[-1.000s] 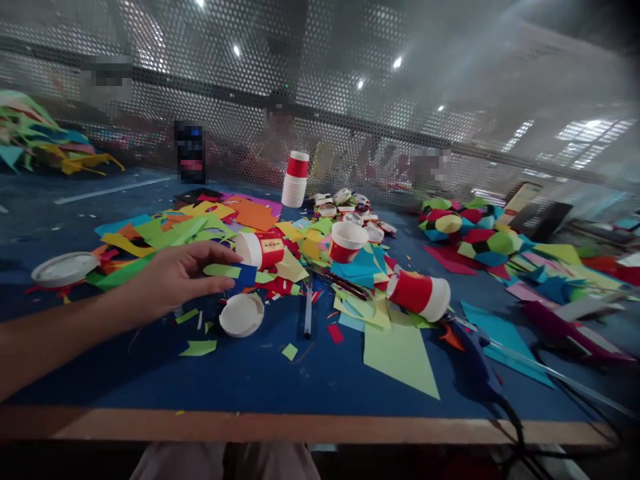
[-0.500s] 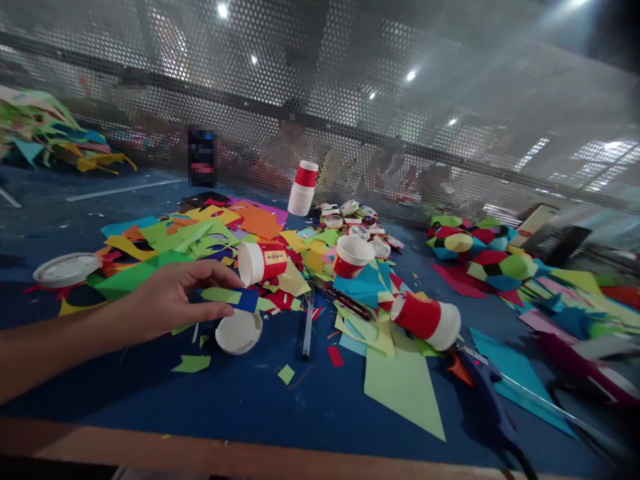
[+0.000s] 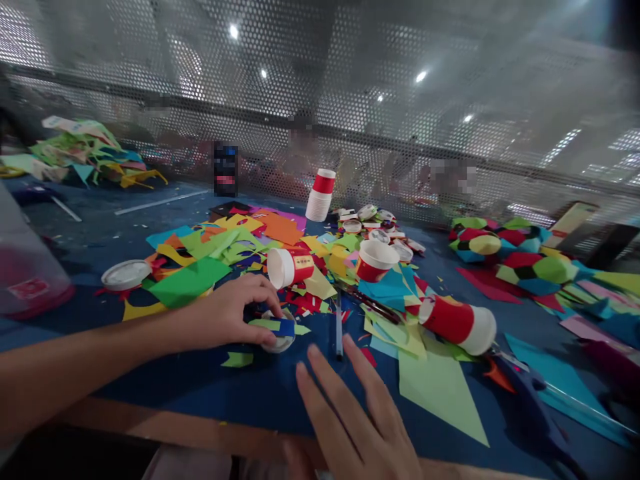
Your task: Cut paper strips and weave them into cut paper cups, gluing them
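My left hand pinches a light green paper strip with a dark blue band across it, thumb below and fingers above. Beneath the strip lies a small white round piece, partly covered, that looks like a lid or a cut-off cup bottom. My right hand is open at the bottom of the view, fingers spread, with nothing in it. Just beyond its fingertips is a pen. A red and white paper cup lies on its side behind my left hand.
Coloured paper scraps cover the table's middle. A glue gun lies at right beside a tipped cup. Another cup stands beyond scissors. Stacked cups stand at the back. A translucent container is at left.
My right hand has come into view from below. My left hand has brought the strip over the white round piece. The view has shifted left, showing the container.
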Demonstrator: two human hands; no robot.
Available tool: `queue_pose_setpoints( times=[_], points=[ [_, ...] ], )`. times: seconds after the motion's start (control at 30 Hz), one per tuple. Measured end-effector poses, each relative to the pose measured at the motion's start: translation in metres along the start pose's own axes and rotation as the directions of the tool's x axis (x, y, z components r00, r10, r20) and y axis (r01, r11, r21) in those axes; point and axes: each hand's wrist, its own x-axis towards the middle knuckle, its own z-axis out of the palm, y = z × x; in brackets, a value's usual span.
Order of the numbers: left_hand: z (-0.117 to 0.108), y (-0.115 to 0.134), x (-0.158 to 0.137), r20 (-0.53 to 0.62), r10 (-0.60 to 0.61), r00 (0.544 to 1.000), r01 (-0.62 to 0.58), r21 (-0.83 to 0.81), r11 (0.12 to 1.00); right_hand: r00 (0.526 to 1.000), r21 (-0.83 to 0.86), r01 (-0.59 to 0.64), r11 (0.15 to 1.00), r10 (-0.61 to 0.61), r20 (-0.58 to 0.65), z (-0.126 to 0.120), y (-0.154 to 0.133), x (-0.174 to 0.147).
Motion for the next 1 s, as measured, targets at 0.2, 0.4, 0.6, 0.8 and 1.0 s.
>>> queue_pose_setpoints(
  times=[0.2, 0.4, 0.6, 0.8, 1.0],
  points=[
    [0.002, -0.01, 0.0, -0.01, 0.039, 0.999, -0.039, -0.044, 0.998, 0.92, 0.027, -0.13, 0.991, 0.111, 0.375, 0.016, 0.006, 0.041],
    [-0.007, -0.007, -0.002, 0.082, 0.201, 0.976, -0.199, -0.027, 0.98, 0.898, 0.084, -0.122, 0.989, 0.074, 0.434, 0.021, 0.009, 0.04],
    [-0.01, -0.002, 0.0, 0.146, 0.275, 0.95, -0.283, 0.033, 0.959, 0.915, 0.102, -0.062, 0.993, 0.016, 0.402, 0.021, 0.011, 0.037],
    [-0.009, -0.003, -0.001, 0.151, 0.302, 0.941, -0.31, 0.03, 0.95, 0.916, 0.108, -0.079, 0.991, 0.03, 0.4, 0.023, 0.01, 0.038],
    [-0.008, -0.002, -0.003, 0.148, 0.299, 0.943, -0.31, 0.058, 0.949, 0.906, 0.125, -0.117, 0.985, 0.054, 0.419, 0.022, 0.009, 0.038]
  ],
)
